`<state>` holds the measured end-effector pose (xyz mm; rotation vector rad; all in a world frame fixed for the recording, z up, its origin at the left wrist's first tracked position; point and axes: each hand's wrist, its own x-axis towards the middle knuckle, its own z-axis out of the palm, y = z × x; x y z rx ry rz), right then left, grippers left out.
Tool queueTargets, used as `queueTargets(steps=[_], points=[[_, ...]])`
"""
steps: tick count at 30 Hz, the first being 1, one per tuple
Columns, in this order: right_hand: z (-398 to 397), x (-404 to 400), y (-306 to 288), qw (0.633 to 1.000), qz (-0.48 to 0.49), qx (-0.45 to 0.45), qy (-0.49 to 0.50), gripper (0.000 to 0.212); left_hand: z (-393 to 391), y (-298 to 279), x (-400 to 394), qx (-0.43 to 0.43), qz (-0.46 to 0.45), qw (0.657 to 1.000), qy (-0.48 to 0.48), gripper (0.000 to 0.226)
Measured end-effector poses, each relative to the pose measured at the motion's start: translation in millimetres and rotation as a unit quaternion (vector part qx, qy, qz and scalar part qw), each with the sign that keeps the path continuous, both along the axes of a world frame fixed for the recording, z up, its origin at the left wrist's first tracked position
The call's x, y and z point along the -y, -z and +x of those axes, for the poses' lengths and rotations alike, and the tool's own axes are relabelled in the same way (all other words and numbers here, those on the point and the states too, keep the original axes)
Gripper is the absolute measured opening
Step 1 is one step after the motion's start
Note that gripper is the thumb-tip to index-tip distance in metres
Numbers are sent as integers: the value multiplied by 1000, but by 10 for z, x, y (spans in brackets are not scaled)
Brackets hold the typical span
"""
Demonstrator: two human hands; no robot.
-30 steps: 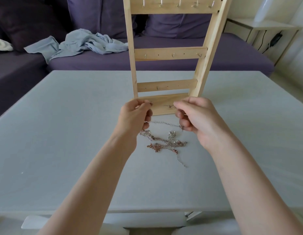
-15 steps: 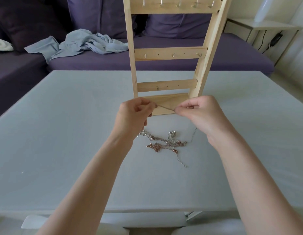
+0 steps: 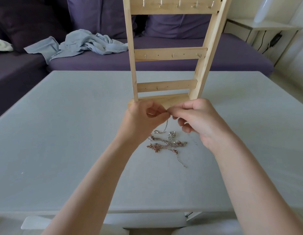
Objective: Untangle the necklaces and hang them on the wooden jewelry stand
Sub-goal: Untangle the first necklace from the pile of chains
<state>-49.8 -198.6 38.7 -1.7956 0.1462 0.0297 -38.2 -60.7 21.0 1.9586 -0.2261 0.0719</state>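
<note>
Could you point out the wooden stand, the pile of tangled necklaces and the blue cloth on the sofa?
wooden stand (image 3: 170,54): head view, on its middle crossbar.
tangled necklaces (image 3: 166,144): head view, on the pile's centre.
blue cloth (image 3: 83,44): head view, on its crumpled middle.

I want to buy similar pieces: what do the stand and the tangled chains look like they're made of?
The jewelry stand looks like pale unfinished wood, with visible grain and small metal hooks. The tangled necklaces look like fine metal chain, some silver-toned, some rose or copper-toned, judging by their glint; the actual metal cannot be told.
</note>
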Motion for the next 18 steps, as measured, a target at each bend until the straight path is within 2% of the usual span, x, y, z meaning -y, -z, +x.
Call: queueTargets(steps=[5,8,13,18], points=[[-11,-7,-47,997,64,-34,-35,13,20,0,-17,-12,-14,999,-28,12],[-16,-14,-62,996,61,-41,-44,15,16,1,-10,-20,-1,999,-43,13],[-17,-60,-32,998,16,-39,-49,17,-53,-4,31,78,140,983,-86,5],[-7,-113,-18,996,73,-53,-20,20,-96,-6,63,156,243,952,-102,9]])
